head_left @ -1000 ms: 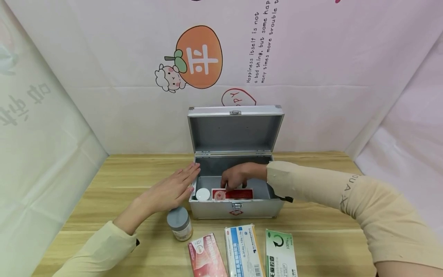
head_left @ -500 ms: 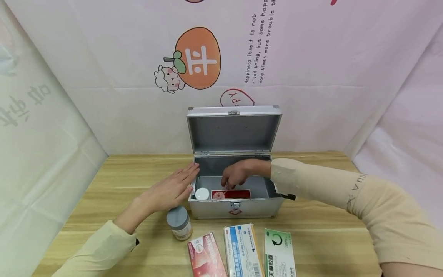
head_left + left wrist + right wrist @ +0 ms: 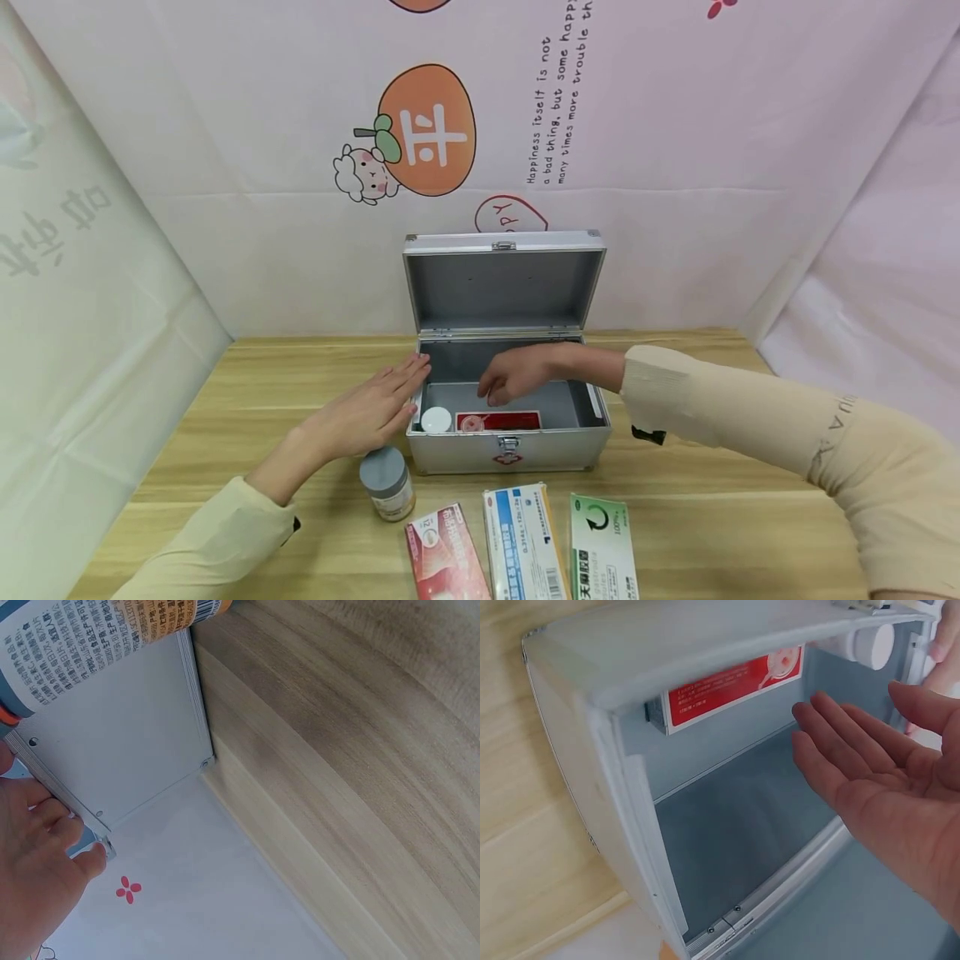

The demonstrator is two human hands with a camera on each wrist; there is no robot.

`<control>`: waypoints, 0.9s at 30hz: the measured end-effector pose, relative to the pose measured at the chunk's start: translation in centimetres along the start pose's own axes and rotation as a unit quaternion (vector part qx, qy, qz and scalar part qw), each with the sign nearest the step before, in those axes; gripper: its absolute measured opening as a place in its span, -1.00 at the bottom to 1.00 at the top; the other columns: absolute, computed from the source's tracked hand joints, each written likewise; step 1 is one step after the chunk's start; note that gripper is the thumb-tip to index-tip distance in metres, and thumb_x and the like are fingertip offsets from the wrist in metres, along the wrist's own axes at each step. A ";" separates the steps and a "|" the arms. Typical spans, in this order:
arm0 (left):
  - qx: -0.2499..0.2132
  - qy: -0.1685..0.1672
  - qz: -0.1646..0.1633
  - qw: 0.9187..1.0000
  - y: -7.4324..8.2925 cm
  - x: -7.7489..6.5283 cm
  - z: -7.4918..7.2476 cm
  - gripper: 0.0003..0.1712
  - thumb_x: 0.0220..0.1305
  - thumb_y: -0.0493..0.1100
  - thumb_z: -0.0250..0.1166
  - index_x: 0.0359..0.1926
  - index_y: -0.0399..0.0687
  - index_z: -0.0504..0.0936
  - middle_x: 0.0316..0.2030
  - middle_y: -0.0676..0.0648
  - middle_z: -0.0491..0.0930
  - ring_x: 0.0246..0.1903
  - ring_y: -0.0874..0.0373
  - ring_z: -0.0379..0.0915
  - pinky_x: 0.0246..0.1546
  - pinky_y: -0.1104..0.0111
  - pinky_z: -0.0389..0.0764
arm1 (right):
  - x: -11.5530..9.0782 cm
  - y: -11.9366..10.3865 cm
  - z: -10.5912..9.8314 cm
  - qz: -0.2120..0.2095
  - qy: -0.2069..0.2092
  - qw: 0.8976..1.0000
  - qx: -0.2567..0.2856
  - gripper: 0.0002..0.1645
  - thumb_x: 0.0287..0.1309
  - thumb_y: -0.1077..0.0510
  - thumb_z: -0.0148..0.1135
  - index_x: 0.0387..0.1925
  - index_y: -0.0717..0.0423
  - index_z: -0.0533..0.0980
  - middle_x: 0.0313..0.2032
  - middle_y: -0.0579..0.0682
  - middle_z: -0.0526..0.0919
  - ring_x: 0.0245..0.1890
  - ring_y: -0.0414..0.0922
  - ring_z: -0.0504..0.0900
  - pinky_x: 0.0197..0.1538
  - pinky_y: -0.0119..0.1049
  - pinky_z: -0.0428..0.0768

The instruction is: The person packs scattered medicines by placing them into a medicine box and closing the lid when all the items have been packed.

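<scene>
A silver metal first-aid case (image 3: 465, 452) stands on the table with its lid up. Inside, along the front wall, are a red medicine box (image 3: 510, 420) and a white-capped bottle (image 3: 436, 419). My right hand (image 3: 519, 373) hovers over the case's interior; in the right wrist view its fingers are loosely bent and hold nothing. My left hand (image 3: 367, 415) rests with extended fingers on the case's left rim. In the left wrist view its fingertips lie over that rim. Just below the left hand is a grey-lidded jar (image 3: 386, 475).
In front of the case lie a pink-red medicine box (image 3: 448, 554), a blue-and-white box (image 3: 527, 542) and a green-and-white box (image 3: 603, 546) on the wooden table (image 3: 720, 533). A printed cloth (image 3: 675, 250) hangs behind the case.
The right hand has let go of the red box in the case and lifted up and away from it, its forearm drawing to the right. The left hand has stayed on the rim.
</scene>
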State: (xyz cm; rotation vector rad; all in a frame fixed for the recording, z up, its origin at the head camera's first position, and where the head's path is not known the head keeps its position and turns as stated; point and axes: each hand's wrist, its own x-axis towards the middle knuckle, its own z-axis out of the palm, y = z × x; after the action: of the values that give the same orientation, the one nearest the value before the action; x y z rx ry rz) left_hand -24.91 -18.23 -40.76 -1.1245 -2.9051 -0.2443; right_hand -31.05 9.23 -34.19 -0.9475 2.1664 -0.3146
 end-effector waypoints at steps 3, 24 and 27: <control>0.002 0.001 0.002 1.000 0.1 0.1 -0.1 -0.30 0.57 0.00 -0.09 0.54 -0.26 0.05 0.57 -0.19 -0.05 0.57 -0.08 -0.13 0.52 -0.03 0.10 | -1.0 0.0 0.2 -0.014 0.025 1.000 0.008 -0.53 0.45 0.17 0.02 0.30 0.24 0.44 0.26 0.16 0.56 0.27 -0.03 0.54 0.33 -0.13 0.53; 0.004 0.012 0.006 1.000 0.4 -0.1 0.2 -0.31 0.55 -0.03 -0.05 0.53 -0.29 0.08 0.57 -0.22 -0.02 0.56 -0.11 -0.10 0.51 -0.05 0.12 | -8.0 -0.7 3.3 -0.100 0.197 0.973 0.063 -0.58 0.32 0.24 0.16 0.20 0.11 0.54 0.12 -0.01 0.67 0.13 -0.12 0.65 0.26 -0.17 0.60; 0.003 0.014 0.009 1.000 0.4 0.0 0.2 -0.31 0.55 -0.04 -0.05 0.53 -0.30 0.08 0.56 -0.23 0.00 0.56 -0.13 -0.08 0.51 -0.05 0.13 | -9.0 -0.8 4.0 -0.113 0.200 0.970 0.075 -0.58 0.29 0.26 0.18 0.18 0.09 0.56 0.11 -0.04 0.68 0.13 -0.11 0.65 0.27 -0.11 0.58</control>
State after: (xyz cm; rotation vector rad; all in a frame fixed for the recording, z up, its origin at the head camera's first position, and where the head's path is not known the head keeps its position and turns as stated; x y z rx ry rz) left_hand -24.60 -17.90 -40.88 -1.1370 -2.8680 -0.2491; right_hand -23.68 15.35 -31.79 -1.1207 2.3491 -0.8318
